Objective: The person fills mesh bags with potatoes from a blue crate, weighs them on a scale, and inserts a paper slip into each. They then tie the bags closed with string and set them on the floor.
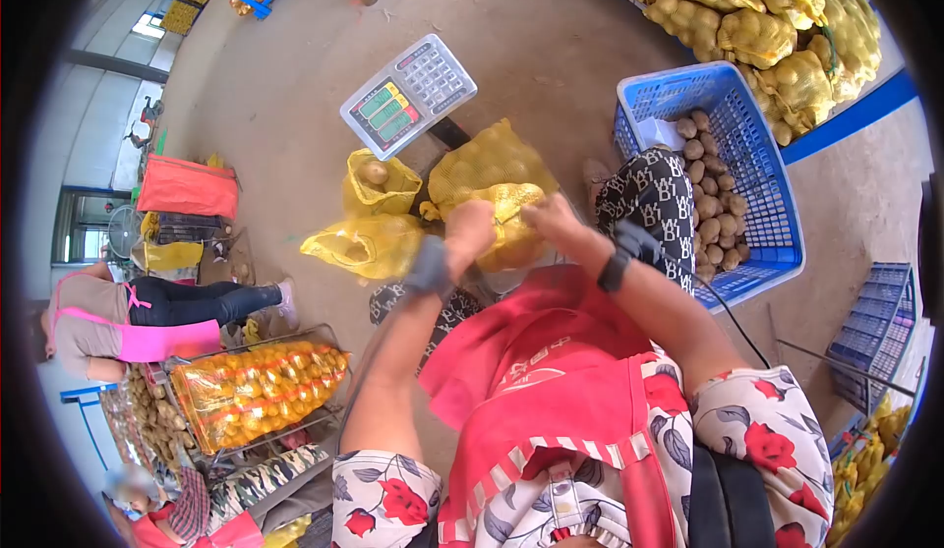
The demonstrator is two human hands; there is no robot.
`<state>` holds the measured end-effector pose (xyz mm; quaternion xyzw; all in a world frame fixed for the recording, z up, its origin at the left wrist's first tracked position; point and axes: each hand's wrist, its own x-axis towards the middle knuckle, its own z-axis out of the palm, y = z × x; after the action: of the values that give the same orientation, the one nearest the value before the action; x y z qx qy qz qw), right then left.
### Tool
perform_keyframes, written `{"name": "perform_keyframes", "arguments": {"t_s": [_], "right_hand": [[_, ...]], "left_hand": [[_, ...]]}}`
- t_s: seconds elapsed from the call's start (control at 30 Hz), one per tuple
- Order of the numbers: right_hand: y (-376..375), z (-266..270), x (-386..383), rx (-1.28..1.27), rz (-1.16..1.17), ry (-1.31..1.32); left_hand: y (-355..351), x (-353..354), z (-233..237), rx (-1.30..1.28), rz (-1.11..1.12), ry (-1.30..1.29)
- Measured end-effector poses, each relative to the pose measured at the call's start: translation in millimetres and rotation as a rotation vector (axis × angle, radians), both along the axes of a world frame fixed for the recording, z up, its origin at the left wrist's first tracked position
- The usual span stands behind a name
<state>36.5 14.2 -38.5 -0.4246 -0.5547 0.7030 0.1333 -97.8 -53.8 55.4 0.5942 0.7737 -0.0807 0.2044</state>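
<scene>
Both my hands are at the gathered top of a yellow mesh bag point(513, 231) in front of my apron. My left hand point(470, 230) is closed on the bag's left side, and my right hand point(556, 222) pinches its right side. Behind it, another yellow mesh bag point(492, 163) bulges with round contents. Two open yellow bags stand to the left: one point(379, 182) shows a potato point(374, 173) at its mouth, the other point(366, 245) lies slumped nearer to me. A scale display point(409, 96) stands above the bags.
A blue crate point(777, 194) of potatoes point(710, 204) stands at right. Filled mesh bags point(762, 32) are piled at upper right. At left, one person point(98, 317) bends over and another point(187, 509) is lower down, near a cart with orange-netted produce point(261, 386). Stacked blue crates point(875, 332) stand far right.
</scene>
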Motion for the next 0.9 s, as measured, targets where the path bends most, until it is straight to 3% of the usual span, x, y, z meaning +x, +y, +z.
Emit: {"name": "perform_keyframes", "arguments": {"t_s": [0.03, 0.1, 0.17, 0.2, 0.27, 0.33, 0.37, 0.4, 0.43, 0.47, 0.5, 0.53, 0.57, 0.63, 0.67, 0.7, 0.77, 0.8, 0.87, 0.9], "right_hand": [[15, 8, -11, 0.144, 0.069, -0.128], [46, 11, -34, 0.298, 0.135, -0.252], [64, 5, -53, 0.744, 0.416, -0.140], [67, 8, -60, 0.743, 0.415, -0.137], [64, 41, -69, 0.686, 0.665, -0.163], [57, 45, -75, 0.725, 0.634, -0.133], [53, 46, -76, 0.760, 0.597, -0.106], [51, 44, -76, 0.762, 0.602, -0.106], [48, 43, -74, 0.876, 0.416, -0.087], [46, 41, -71, 0.982, 0.225, -0.066], [41, 39, -64, 0.982, 0.228, -0.066], [34, 50, -52, 0.861, 0.286, -0.253], [25, 57, -40, 0.736, 0.341, -0.437], [5, 45, -26, 0.746, 0.475, -0.473], [7, -12, -37, 0.837, 0.707, -0.400], [9, -14, -31, 0.840, 0.708, -0.399], [6, -6, -21, 0.440, 0.569, 0.104], [3, -2, -21, 0.440, 0.571, 0.107], [-3, 22, -18, 0.121, 0.338, -0.083], [-5, 20, -17, 0.125, 0.339, -0.082]], "left_hand": [[-2, 3, -8, -0.003, -0.003, 0.002], [0, 3, -26, 0.289, -0.655, 0.313], [0, 6, -18, 0.286, -0.735, 0.300], [-1, 3, -14, 0.360, -0.841, 0.367], [-5, 6, -8, 0.428, -0.938, 0.431], [-5, 13, -4, 0.098, -0.864, 0.527], [-3, 12, -8, 0.098, -0.859, 0.528], [1, 8, -14, 0.061, -0.663, 0.393], [2, 6, -21, 0.024, -0.468, 0.256], [0, 2, -28, 0.026, -0.465, 0.255], [-4, -4, -34, 0.105, -0.183, 0.172], [-7, -9, -41, 0.184, 0.099, 0.088], [-11, -14, -53, 0.188, 0.102, 0.087], [-18, -22, -79, 0.410, 0.362, -0.256], [-17, -23, -91, 0.420, 0.442, -0.300], [-15, -20, -89, 0.423, 0.443, -0.299], [-14, -13, -82, 0.324, 0.962, -0.646], [-15, -12, -81, 0.325, 0.964, -0.643], [-15, -11, -84, 0.378, 1.244, -0.961], [-15, -11, -85, 0.382, 1.243, -0.962]]}}
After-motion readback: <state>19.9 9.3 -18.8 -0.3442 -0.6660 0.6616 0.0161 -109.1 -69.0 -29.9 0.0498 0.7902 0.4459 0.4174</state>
